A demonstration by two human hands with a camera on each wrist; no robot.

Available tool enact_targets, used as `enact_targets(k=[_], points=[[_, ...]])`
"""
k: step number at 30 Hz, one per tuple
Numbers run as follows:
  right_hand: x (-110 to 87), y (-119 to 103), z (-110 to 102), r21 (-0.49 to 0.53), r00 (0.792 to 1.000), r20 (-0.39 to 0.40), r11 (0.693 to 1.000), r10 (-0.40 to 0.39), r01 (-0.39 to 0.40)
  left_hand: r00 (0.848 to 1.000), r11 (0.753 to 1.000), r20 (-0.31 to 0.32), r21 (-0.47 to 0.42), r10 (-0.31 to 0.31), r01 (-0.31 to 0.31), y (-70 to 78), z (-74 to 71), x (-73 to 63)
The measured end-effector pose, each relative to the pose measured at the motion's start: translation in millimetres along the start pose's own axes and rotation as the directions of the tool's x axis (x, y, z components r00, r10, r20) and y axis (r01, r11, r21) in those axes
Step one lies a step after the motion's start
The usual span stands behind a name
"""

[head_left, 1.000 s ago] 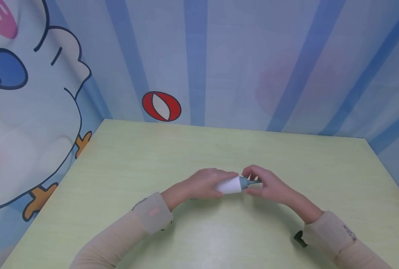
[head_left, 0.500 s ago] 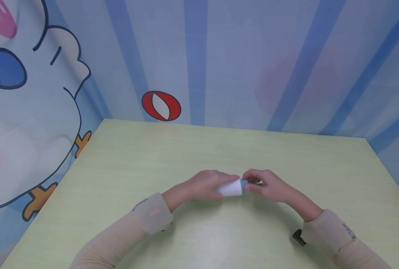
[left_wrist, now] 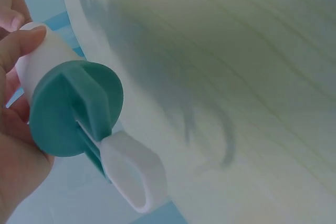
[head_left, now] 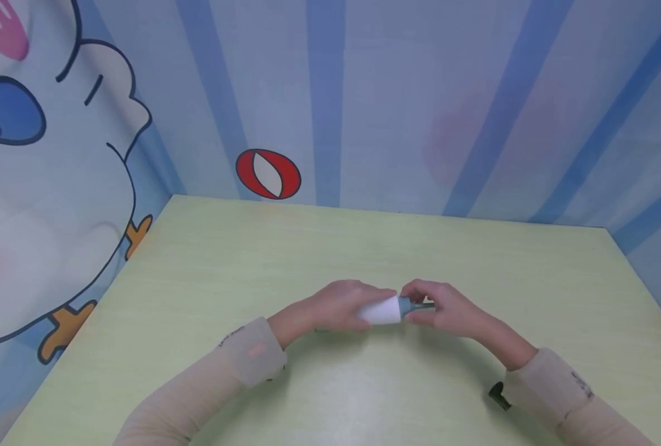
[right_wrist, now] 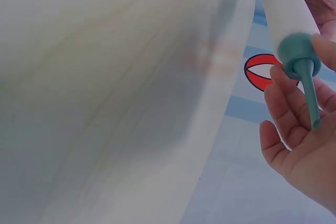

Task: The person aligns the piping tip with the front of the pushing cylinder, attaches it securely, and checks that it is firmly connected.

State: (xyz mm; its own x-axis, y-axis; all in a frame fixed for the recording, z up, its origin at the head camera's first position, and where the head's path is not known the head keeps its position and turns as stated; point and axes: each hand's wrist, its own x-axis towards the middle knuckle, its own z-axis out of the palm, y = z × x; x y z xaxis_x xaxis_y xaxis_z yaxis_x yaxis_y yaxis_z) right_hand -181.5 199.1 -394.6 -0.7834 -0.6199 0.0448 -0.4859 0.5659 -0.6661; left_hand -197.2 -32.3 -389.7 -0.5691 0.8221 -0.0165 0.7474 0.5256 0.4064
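A white bottle (head_left: 383, 311) lies level above the table in the head view. It has a teal nozzle cap (right_wrist: 300, 53) with a long thin spout (right_wrist: 311, 95). Its other end carries a teal disc (left_wrist: 52, 119) with a bracket and a white ring (left_wrist: 134, 169), seen in the left wrist view. My left hand (head_left: 341, 305) grips the bottle's body, thumb along one side. Around the cap curl the thumb and fingers of my right hand (head_left: 447, 308), loosely, with the spout pointing into the palm.
The pale green table (head_left: 285, 248) spreads beneath both hands. Behind it stands a striped blue backdrop (head_left: 386, 111) with a red-and-white oval (head_left: 268, 174); a cartoon figure (head_left: 57, 217) is printed at the left.
Half a second ago my right thumb lay across the cap and spout; now it has dropped below, baring the spout. My left hand keeps its grip, and the bottle stays nearly in place.
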Motion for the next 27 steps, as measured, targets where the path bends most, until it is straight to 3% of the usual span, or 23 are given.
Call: enact_targets(k=[4,17,27], points=[[0.4,-1,0,-0.024,1.000,-0.019,1.000,-0.010,0.009,1.000,0.999,0.002,-0.030,-0.010,0.010,-1.1,-2.1,0.7],[-1.0,-2,5,0.072,1.000,-0.015,0.997,-0.011,0.012,0.999,0.998,0.049,-0.060,-0.010,0.013,5.2,-2.6,-2.6],[-8.9,-3,4,0.038,0.994,-0.103,0.999,-0.031,0.035,0.998,0.998,-0.030,-0.040,-0.059,0.058,-4.9,9.0,-9.4]])
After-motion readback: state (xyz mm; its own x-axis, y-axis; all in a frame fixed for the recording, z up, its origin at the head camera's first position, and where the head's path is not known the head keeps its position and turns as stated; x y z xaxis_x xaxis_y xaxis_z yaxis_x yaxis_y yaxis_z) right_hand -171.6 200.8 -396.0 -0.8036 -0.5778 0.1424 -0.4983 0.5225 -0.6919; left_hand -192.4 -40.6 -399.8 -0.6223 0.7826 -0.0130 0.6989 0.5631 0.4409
